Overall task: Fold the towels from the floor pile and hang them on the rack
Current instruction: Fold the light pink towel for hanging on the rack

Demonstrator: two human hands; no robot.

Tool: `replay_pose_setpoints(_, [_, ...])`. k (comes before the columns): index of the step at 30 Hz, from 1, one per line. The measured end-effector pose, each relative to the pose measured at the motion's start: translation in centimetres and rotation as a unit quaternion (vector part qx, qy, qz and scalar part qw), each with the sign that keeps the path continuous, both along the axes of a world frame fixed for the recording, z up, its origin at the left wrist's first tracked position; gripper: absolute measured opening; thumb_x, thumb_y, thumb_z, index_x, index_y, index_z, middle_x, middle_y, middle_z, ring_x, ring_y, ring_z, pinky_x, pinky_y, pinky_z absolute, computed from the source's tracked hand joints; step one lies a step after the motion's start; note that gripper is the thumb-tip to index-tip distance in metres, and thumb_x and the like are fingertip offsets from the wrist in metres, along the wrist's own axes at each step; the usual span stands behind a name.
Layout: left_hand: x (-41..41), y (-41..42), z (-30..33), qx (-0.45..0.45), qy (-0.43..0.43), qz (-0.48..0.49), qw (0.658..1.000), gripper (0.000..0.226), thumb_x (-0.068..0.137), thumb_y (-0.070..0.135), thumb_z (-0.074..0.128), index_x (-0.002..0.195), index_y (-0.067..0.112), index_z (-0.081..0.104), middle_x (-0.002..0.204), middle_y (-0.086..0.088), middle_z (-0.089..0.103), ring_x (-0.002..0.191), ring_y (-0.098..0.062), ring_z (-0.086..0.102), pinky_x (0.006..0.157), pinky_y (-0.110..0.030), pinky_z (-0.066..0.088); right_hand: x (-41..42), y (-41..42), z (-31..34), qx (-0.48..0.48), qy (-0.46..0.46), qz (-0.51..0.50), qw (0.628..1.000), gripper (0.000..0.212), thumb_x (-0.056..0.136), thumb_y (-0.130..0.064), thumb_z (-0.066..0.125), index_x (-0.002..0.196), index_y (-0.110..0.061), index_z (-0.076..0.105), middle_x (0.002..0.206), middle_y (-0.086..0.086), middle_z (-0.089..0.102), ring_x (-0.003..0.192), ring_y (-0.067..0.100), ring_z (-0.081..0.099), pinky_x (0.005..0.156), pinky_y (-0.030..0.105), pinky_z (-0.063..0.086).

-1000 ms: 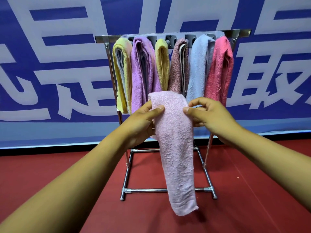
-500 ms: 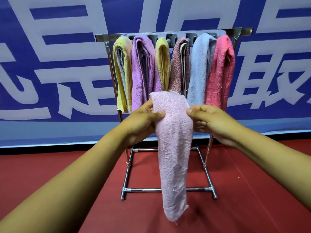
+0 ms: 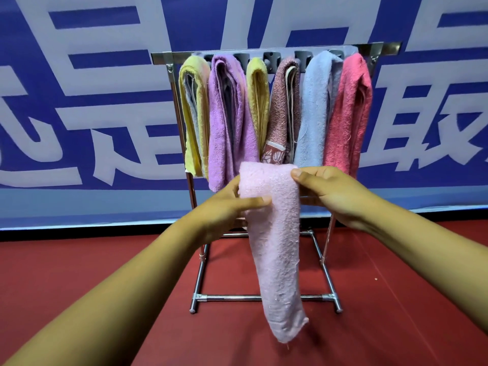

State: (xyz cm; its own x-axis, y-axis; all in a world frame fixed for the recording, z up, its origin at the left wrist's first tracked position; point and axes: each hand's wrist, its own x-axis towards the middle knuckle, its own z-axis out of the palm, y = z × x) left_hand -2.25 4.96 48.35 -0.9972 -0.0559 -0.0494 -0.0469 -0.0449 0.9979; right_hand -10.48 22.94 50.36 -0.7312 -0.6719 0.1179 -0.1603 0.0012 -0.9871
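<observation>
We hold the pale pink towel (image 3: 274, 247) before the rack (image 3: 264, 55), left hand (image 3: 227, 207) and right hand (image 3: 332, 191) each pinching its top fold in a narrow grip so it hangs straight.

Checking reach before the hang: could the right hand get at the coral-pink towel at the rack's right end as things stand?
Probably yes: the right hand is just below the coral-pink towel with nothing between, but it grips the pale pink towel.

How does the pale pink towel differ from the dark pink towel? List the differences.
The pale pink towel is held up by the left hand and right hand; the dark pink towel hangs on the rack. The pale one dangles as one long strip; the dark one is doubled over the bar. Both are folded terry cloth.
</observation>
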Motion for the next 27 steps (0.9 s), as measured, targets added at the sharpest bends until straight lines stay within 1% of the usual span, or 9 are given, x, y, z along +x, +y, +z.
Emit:
replay_pose_setpoints(3, [0.3, 0.0, -0.8, -0.019, 0.005, 0.003, 1.000, 0.027, 0.088, -0.005, 0.059, 0.111, 0.009, 0.061, 0.099, -0.003, 0.071, 0.083, -0.010, 0.068, 0.075, -0.021, 0.056, 0.0, -0.3, 0.2, 0.001, -0.024, -0.018, 1.000, 0.026, 0.099, -0.018, 0.043, 0.091, -0.013, 0.068, 0.083, 0.001, 0.070, 0.079, 0.014, 0.060, 0.076, 0.023, 0.052])
replay_pose_setpoints(5, [0.3, -0.1, -0.7, -0.029, -0.003, 0.007, 1.000, 0.015, 0.090, -0.002, 0.057, 0.100, 0.007, 0.064, 0.091, -0.003, 0.072, 0.076, -0.009, 0.068, 0.073, -0.020, 0.056, -0.2, -0.2, 0.2, 0.010, -0.026, -0.022, 0.999, 0.024, 0.098, -0.016, 0.045, 0.089, -0.015, 0.067, 0.085, 0.004, 0.065, 0.079, 0.016, 0.053, 0.074, 0.027, 0.045])
replay_pose_setpoints(7, [0.0, 0.0, -0.3, -0.018, -0.001, 0.005, 1.000, 0.012, 0.093, 0.001, 0.054, 0.097, 0.006, 0.064, 0.088, -0.003, 0.072, 0.074, -0.009, 0.068, 0.073, -0.021, 0.057, -0.2, 0.1, 0.2, 0.019, -0.021, -0.007, 1.000, 0.018, 0.095, -0.010, 0.049, 0.096, -0.018, 0.066, 0.090, 0.001, 0.065, 0.081, 0.013, 0.054, 0.075, 0.027, 0.041])
replay_pose_setpoints(10, [-0.4, 0.1, 0.6, 0.009, 0.012, 0.002, 1.000, 0.015, 0.096, 0.006, 0.049, 0.094, 0.006, 0.064, 0.084, -0.003, 0.073, 0.074, -0.010, 0.068, 0.074, -0.023, 0.055, -0.3, 0.7, 0.3, 0.005, -0.024, 0.026, 0.999, 0.030, 0.091, 0.002, 0.052, 0.108, -0.022, 0.061, 0.091, -0.006, 0.071, 0.085, 0.010, 0.061, 0.076, 0.027, 0.045])
replay_pose_setpoints(13, [-0.7, 0.1, 1.2, 0.017, 0.017, 0.008, 1.000, 0.016, 0.097, 0.011, 0.049, 0.098, 0.006, 0.064, 0.089, -0.005, 0.071, 0.080, -0.014, 0.065, 0.077, -0.027, 0.054, -0.5, 1.0, 0.5, 0.008, 0.012, 0.012, 1.000, 0.030, 0.091, 0.003, 0.053, 0.111, -0.017, 0.062, 0.091, 0.003, 0.071, 0.085, 0.017, 0.057, 0.074, 0.031, 0.041])
replay_pose_setpoints(16, [-0.8, 0.4, 1.6, 0.059, 0.019, 0.015, 0.998, 0.018, 0.097, 0.011, 0.049, 0.103, 0.004, 0.064, 0.091, -0.006, 0.072, 0.080, -0.014, 0.068, 0.075, -0.027, 0.056, -0.5, 0.8, 0.8, -0.010, 0.014, -0.013, 1.000, 0.023, 0.090, 0.004, 0.054, 0.109, -0.004, 0.064, 0.081, 0.001, 0.071, 0.072, 0.010, 0.063, 0.069, 0.024, 0.054])
replay_pose_setpoints(19, [-0.6, 0.4, 1.9, 0.061, 0.027, 0.016, 0.998, 0.019, 0.097, 0.013, 0.049, 0.108, 0.008, 0.064, 0.096, -0.006, 0.072, 0.083, -0.014, 0.068, 0.075, -0.026, 0.055, -0.3, 0.5, 0.9, -0.032, 0.004, -0.022, 0.999, 0.013, 0.088, 0.005, 0.057, 0.091, -0.004, 0.065, 0.069, -0.001, 0.070, 0.061, 0.007, 0.063, 0.064, 0.023, 0.056])
replay_pose_setpoints(22, [-0.3, 0.2, 2.1, 0.054, 0.033, 0.017, 0.998, 0.024, 0.098, 0.014, 0.049, 0.117, 0.007, 0.061, 0.106, -0.008, 0.071, 0.091, -0.016, 0.067, 0.083, -0.028, 0.053, -0.2, 0.1, 0.9, -0.044, 0.011, -0.055, 0.997, 0.013, 0.083, 0.005, 0.064, 0.077, -0.006, 0.060, 0.061, 0.000, 0.066, 0.054, 0.008, 0.059, 0.059, 0.023, 0.055])
replay_pose_setpoints(27, [-0.2, 0.0, 1.6, 0.046, 0.023, 0.037, 0.998, 0.031, 0.099, 0.017, 0.047, 0.126, 0.008, 0.058, 0.115, -0.010, 0.068, 0.096, -0.019, 0.064, 0.083, -0.033, 0.051, 0.3, -0.2, 0.9, -0.061, 0.008, -0.077, 0.995, 0.022, 0.079, 0.005, 0.068, 0.074, -0.009, 0.052, 0.054, 0.002, 0.060, 0.050, 0.009, 0.056, 0.054, 0.024, 0.054])
